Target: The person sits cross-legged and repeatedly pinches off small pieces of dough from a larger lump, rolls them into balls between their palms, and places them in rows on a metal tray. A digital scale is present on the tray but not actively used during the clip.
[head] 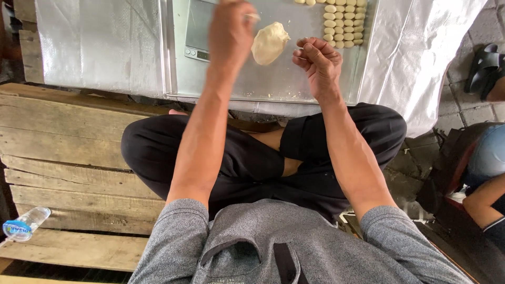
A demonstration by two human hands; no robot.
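Person sits cross-legged on a wooden pallet platform [63,152], facing a low metal tray [273,84] that carries the work. Left hand [230,29] is raised over the tray's middle, blurred w/ motion; its grip is closed round a small bit of dough [252,16] that pokes out toward the right, pinched btw fingertips. Right hand [317,60] hovers just right of the dough lump [270,42], fingers curled in toward the palm, loosely closed; can't tell if anything sits inside. The dough lump, pale and flattish, lies on the tray's centre, btw the two hands, apart from both.

Toward the tray's far right corner: rows of small oval dough pieces [344,23], packed tight. At the tray's far left, a digital scale [199,31], partly behind the left forearm. White plastic sheet [426,47] lies under and around the tray. Plastic water bottle [25,223] lies on the pallet's near left edge. Another person's arm [481,202] shows at far right; dark sandals [486,66] on paving above it.
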